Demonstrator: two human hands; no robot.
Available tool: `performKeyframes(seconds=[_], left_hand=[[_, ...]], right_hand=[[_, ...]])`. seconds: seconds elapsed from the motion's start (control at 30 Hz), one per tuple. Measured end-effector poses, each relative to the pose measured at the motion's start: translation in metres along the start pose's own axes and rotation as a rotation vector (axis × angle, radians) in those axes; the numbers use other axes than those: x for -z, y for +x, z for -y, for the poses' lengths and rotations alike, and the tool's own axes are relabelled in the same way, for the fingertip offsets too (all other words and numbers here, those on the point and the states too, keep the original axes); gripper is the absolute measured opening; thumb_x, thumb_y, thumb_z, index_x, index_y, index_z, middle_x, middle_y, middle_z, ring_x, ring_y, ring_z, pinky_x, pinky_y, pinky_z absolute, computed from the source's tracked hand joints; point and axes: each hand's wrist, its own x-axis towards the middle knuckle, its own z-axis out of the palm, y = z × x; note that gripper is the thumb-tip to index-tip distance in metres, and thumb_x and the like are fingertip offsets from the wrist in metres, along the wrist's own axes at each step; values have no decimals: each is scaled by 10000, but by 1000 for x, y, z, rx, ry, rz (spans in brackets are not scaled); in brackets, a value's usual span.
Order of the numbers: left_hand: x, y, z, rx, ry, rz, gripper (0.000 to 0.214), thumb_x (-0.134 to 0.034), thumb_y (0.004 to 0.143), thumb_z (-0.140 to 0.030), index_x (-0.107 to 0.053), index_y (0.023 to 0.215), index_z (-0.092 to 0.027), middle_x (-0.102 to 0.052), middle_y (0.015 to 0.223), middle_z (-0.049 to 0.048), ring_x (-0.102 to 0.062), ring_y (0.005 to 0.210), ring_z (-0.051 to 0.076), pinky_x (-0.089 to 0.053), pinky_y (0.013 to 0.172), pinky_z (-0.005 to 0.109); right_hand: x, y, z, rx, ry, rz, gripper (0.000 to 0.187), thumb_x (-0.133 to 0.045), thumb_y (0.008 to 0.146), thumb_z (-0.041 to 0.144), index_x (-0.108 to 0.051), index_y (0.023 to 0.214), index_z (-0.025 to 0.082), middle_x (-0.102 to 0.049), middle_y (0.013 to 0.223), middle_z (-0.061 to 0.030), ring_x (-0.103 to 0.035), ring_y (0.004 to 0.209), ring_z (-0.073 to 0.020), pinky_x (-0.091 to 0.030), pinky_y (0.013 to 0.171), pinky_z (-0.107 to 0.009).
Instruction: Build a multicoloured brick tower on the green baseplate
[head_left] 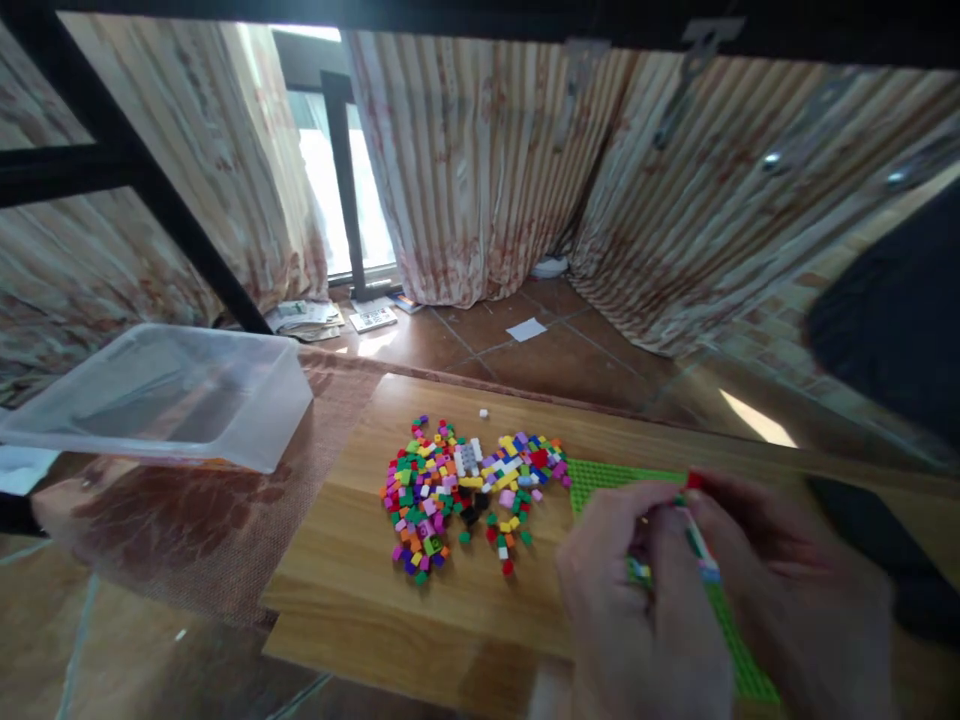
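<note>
My left hand (637,600) and my right hand (810,590) are close together above a green studded baseplate (604,475). Both hands have their fingers closed around small toy building bricks. A red brick (696,481) shows at the fingertips of my right hand. Between the hands, white, green and light blue brick pieces (705,560) can be seen, partly hidden by the fingers and blurred. Left of the baseplate, a heap of loose coloured bricks (427,490) spreads over a wooden board (337,540). A lone white brick (484,413) lies behind the heap.
A translucent plastic box (262,420) stands to the left on a reddish-brown cloth (225,540). A flat dark object (877,540) lies right of my hands. Dark bars (187,240) cross the upper left, before striped curtains (480,170). Papers (307,318) lie on the tiled floor.
</note>
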Motion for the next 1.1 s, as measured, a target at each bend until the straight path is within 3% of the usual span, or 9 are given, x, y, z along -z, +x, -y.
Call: performKeyframes(seconds=[0.1, 0.2, 0.37, 0.53, 0.83, 1.1], left_hand=[[-5, 4, 6, 43, 76, -20, 213, -488, 908, -253, -643, 1051, -224, -678, 990, 67, -633, 853, 191, -533, 772, 328], [-12, 1, 18, 52, 231, 12, 302, -511, 883, -236, -586, 1175, -221, -648, 1120, 87, -615, 977, 218, -510, 856, 365], [-20, -1, 38, -7, 425, 68, 430, -527, 871, -255, -517, 1298, -209, -566, 1314, 130, -536, 1202, 283, -445, 1002, 456], [-26, 2, 44, 0, 523, 135, 474, -527, 870, -279, -496, 1334, -188, -562, 1334, 152, -521, 1240, 309, -428, 1027, 483], [-33, 3, 55, -66, 609, 161, 494, -516, 886, -319, -480, 1349, -150, -568, 1336, 169, -531, 1242, 294, -416, 1042, 478], [-31, 6, 57, -101, 626, 170, 477, -529, 878, -323, -496, 1327, -166, -597, 1293, 153, -563, 1202, 277, -451, 1012, 463]], right_hand=[[13, 20, -13, -156, 52, -91, 336, -705, 739, 464, -712, 990, 241, -732, 916, -45, -685, 787, -202, -561, 729, -346], [26, 30, -28, -190, 86, -114, 318, -714, 732, 448, -719, 968, 233, -735, 884, -46, -689, 796, -210, -565, 754, -369], [34, 34, -53, -229, 169, 48, 328, -707, 754, 444, -718, 976, 203, -748, 909, -73, -701, 796, -216, -576, 722, -362], [27, 31, -65, -254, 266, 264, 318, -677, 775, 453, -726, 962, 201, -740, 925, -64, -689, 821, -210, -560, 736, -347], [20, 30, -66, -236, 322, 355, 260, -634, 809, 394, -737, 961, 209, -709, 1017, -56, -660, 897, -194, -533, 771, -328], [17, 29, -68, -306, 362, 394, 279, -643, 792, 392, -730, 966, 191, -728, 947, -62, -659, 793, -188, -521, 666, -301]])
